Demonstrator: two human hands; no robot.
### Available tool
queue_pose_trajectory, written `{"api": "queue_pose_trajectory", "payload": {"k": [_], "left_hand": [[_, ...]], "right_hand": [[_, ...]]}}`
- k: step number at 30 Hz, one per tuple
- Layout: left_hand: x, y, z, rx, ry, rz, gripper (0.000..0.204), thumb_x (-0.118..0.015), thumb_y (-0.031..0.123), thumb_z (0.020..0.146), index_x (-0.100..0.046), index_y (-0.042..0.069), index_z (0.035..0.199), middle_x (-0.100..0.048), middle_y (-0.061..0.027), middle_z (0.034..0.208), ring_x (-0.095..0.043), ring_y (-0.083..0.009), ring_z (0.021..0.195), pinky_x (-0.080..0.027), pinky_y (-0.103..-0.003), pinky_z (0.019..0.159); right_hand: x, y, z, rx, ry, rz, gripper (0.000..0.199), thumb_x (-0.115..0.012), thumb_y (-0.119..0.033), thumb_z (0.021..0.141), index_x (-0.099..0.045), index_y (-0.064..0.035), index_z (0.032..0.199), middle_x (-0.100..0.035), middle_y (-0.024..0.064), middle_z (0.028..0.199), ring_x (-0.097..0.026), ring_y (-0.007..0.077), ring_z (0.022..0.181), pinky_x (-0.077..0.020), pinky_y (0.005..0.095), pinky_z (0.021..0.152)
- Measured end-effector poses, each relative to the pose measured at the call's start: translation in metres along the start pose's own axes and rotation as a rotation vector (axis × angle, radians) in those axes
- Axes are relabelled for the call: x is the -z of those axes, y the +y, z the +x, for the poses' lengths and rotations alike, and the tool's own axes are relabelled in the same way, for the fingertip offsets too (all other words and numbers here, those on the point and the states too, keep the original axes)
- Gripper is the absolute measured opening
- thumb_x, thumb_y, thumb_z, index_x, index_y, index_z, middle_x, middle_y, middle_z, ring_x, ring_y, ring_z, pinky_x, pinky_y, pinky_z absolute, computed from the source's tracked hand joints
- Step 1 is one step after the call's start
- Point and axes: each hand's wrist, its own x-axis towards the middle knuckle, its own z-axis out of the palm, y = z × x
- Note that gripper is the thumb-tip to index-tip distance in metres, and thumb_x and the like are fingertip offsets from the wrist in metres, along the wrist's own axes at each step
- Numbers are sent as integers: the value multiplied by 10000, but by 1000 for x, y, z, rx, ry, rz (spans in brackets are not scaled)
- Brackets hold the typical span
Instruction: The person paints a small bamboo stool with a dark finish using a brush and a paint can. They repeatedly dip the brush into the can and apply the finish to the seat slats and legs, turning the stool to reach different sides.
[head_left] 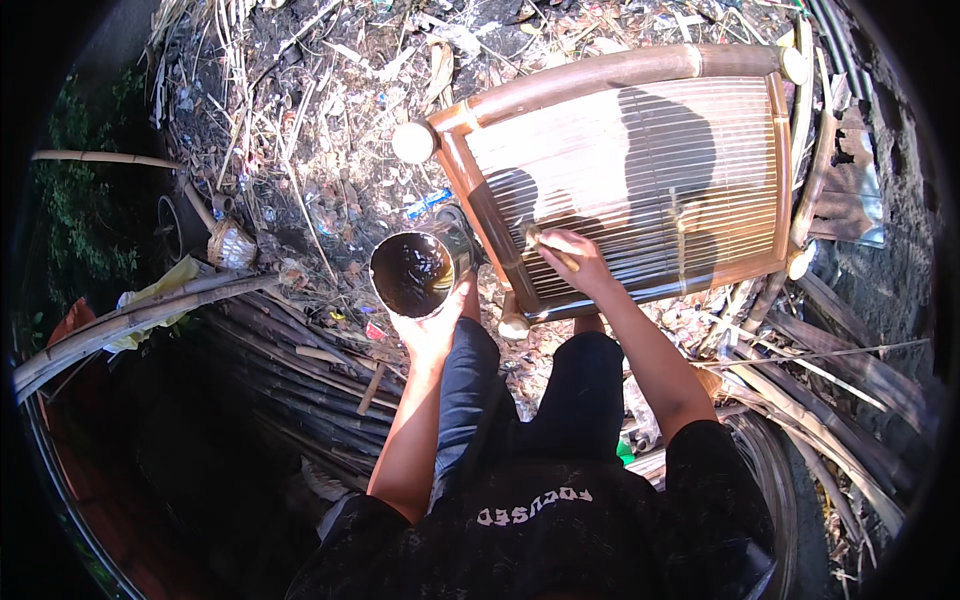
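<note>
So the right hand (580, 262) had its grip pinched around a small brush (531, 236), handle angled back through the fingers, and the brush head sat at the slats near the left rail. Can't really tell if the bristles were touching. The left hand (440, 318) had its grip wrapped around the near side of a round can (392, 254), mouth facing up, with dark, shiny liquid (412, 292) inside.

The piece in front was a slatted bamboo panel (600, 155), just right of the can, framed in thick glossy brown poles with pale round ends at the corners. The person's shadow fell across the slats.

Further out, dark jeans (590, 380) showed below the panel. Just beyond the can lay a blue wrapper (428, 204) on littered ground (340, 130). Bamboo poles (300, 375) were piled left of the legs, and a rusty metal sheet (850, 195) stood off to the far right.
</note>
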Motion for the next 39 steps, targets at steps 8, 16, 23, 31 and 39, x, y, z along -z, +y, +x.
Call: {"api": "queue_pose_trajectory", "payload": {"k": [8, 16, 23, 31, 39], "left_hand": [[1, 9, 1, -111, -12, -6, 932, -939, 19, 740, -399, -16, 1499, -571, -150, 1401, -604, -243, 1268, -535, -386, 1065], [-7, 5, -1, -61, -53, 1, 1031, -967, 27, 687, -356, 8, 1518, -532, -169, 1432, -613, -266, 1259, -537, -405, 1080], [-18, 12, -10, -79, -138, -11, 967, -974, 99, 715, -405, -14, 1488, -580, -156, 1389, -623, -248, 1245, -531, -389, 1073], [-58, 15, -32, -8, -162, 71, 1032, -969, 45, 700, -366, 1, 1537, -531, -163, 1463, -573, -247, 1306, -510, -388, 1099], [-75, 27, -55, 63, -294, -8, 1044, -937, -51, 688, -339, 5, 1542, -526, -172, 1438, -594, -233, 1256, -564, -391, 1044]], "right_hand": [[-1, 3, 16, -230, -443, -102, 197, -770, -249, 936, -757, -158, 1110, -764, 143, 1048, -757, 314, 902, -599, 409, 782], [-6, 4, -50, -7, -237, 17, 219, -761, -125, 934, -715, -80, 1143, -720, 134, 1028, -712, 354, 909, -595, 428, 777], [81, 18, -68, -259, 432, -175, 218, -757, -164, 970, -703, -19, 1125, -750, 157, 1042, -741, 268, 937, -582, 368, 844], [59, 3, -86, -295, 623, -185, 256, -776, -134, 948, -695, -28, 1165, -720, 187, 1084, -730, 318, 971, -578, 368, 845], [253, 44, -59, -593, 493, 169, 301, -737, -242, 984, -747, -46, 1212, -788, 116, 1086, -751, 238, 986, -590, 337, 916]]}}
